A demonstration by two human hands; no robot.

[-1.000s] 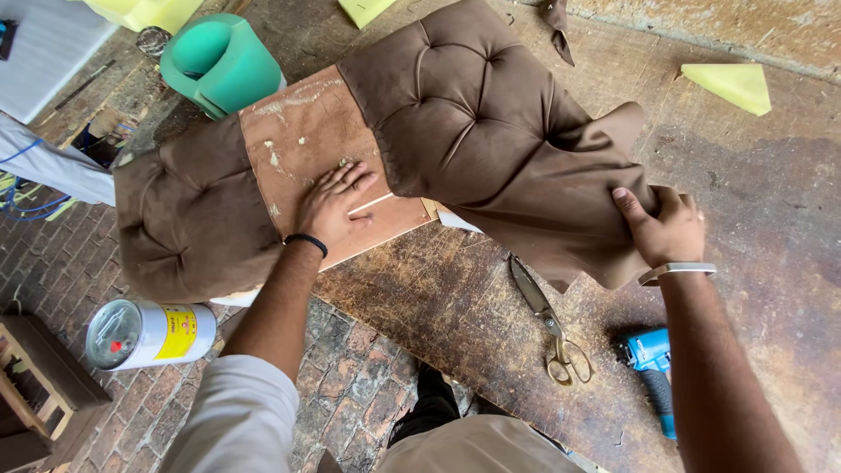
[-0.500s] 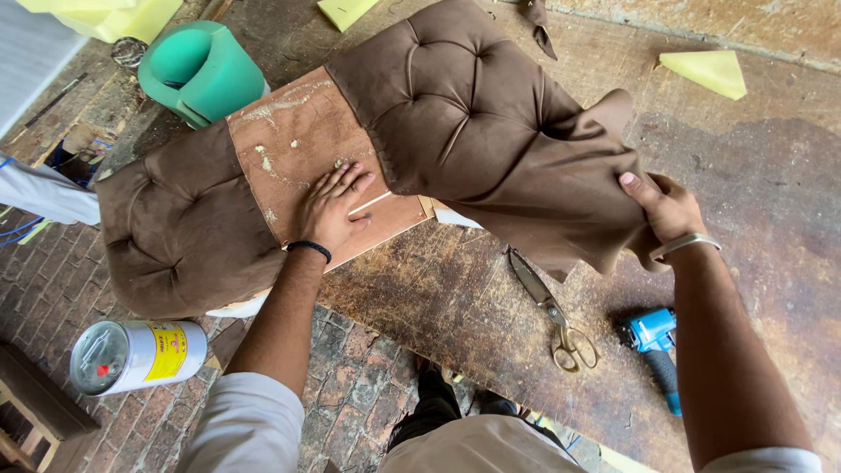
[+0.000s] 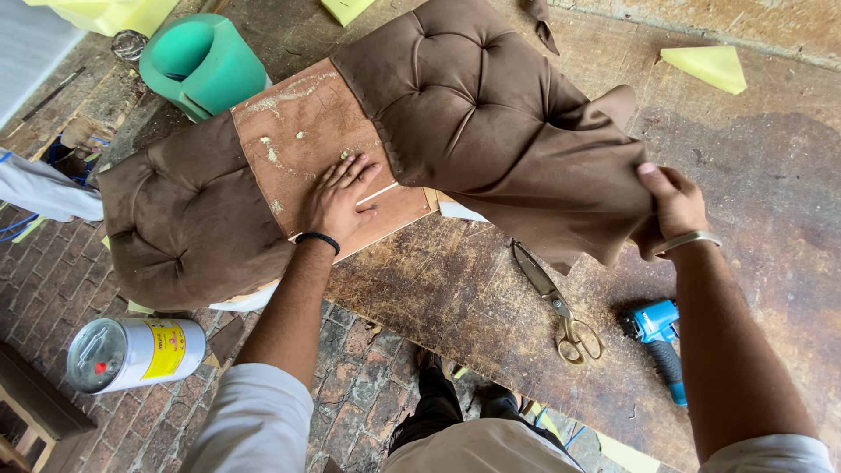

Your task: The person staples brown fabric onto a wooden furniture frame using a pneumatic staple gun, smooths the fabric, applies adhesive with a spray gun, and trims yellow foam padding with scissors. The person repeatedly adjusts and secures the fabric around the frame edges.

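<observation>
1. Left hand (image 3: 337, 201) pressed flat, fingers spread and released, on the bare wooden board (image 3: 307, 131) between two tufted sections.
2. Right hand (image 3: 670, 206) clenched on the loose edge of the brown tufted upholstery cover (image 3: 491, 114), pulled across the workbench (image 3: 771, 175).
3. Scissors (image 3: 556, 302) just beside the cover; blue power tool (image 3: 661, 337) near the right forearm.
4. Green foam roll (image 3: 197, 61) behind the board.

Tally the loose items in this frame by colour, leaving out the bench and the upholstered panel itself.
Yellow foam pieces: 3
Green foam roll: 1
Blue power tool: 1
Metal scissors: 1
White and yellow can: 1
Total: 7
</observation>
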